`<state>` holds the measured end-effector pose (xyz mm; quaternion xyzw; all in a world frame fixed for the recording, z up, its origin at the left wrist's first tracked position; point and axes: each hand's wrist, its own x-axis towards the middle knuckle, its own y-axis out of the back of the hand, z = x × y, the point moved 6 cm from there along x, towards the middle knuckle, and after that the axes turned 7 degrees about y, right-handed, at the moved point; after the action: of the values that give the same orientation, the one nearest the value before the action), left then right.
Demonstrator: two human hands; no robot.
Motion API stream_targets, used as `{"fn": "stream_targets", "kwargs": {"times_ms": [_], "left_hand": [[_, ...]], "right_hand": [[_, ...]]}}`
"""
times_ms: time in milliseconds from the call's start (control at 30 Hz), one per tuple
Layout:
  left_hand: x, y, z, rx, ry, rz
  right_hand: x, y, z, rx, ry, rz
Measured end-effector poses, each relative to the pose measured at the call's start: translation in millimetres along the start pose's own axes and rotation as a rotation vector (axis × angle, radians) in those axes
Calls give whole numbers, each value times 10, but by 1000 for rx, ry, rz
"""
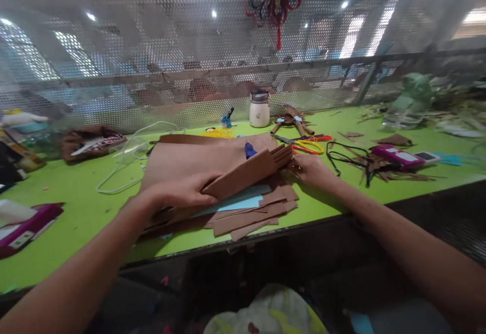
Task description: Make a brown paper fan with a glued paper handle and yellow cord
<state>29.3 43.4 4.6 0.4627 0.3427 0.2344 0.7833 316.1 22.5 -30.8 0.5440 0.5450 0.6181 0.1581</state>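
No legible text; white jar [259, 111] label too small, blurred.

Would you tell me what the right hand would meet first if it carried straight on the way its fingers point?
Probably the folded brown paper strip: the right hand points left, fingertips already at its end; depth is unclear.

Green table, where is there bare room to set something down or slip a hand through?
On the green table, bare patches lie between the white cord and the pink case, and along the near edge right of the brown paper stack, under the right hand. It is crowded around the scissors and the brown scraps.
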Motion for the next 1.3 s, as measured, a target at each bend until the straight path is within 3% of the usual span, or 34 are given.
{"fn": "stream_targets", "kwargs": {"times_ms": [133, 367, 533, 733, 900, 1033, 1167, 1300], "left_hand": [[-7, 30, -141, 10, 114, 102], [-35, 112, -92, -46, 60, 109], [-40, 168, -123, -71, 58, 175], [-93, 204, -49, -118, 78, 177], [-99, 227, 30, -164, 11, 142], [-82, 229, 65, -174, 0, 121], [-59, 174, 64, -180, 14, 86], [-34, 109, 0, -187, 62, 65]], "right_hand": [[16, 18, 9, 5, 26, 44], [-42, -8, -18, 94, 98, 88], [48, 98, 48, 117, -17, 204], [236, 124, 14, 94, -89, 294], [153, 112, -95, -127, -177, 419], [62, 10, -188, -195, -226, 209], [1, -73, -677, 30, 133, -73], [-62, -58, -1157, -24, 348, -243]]}}
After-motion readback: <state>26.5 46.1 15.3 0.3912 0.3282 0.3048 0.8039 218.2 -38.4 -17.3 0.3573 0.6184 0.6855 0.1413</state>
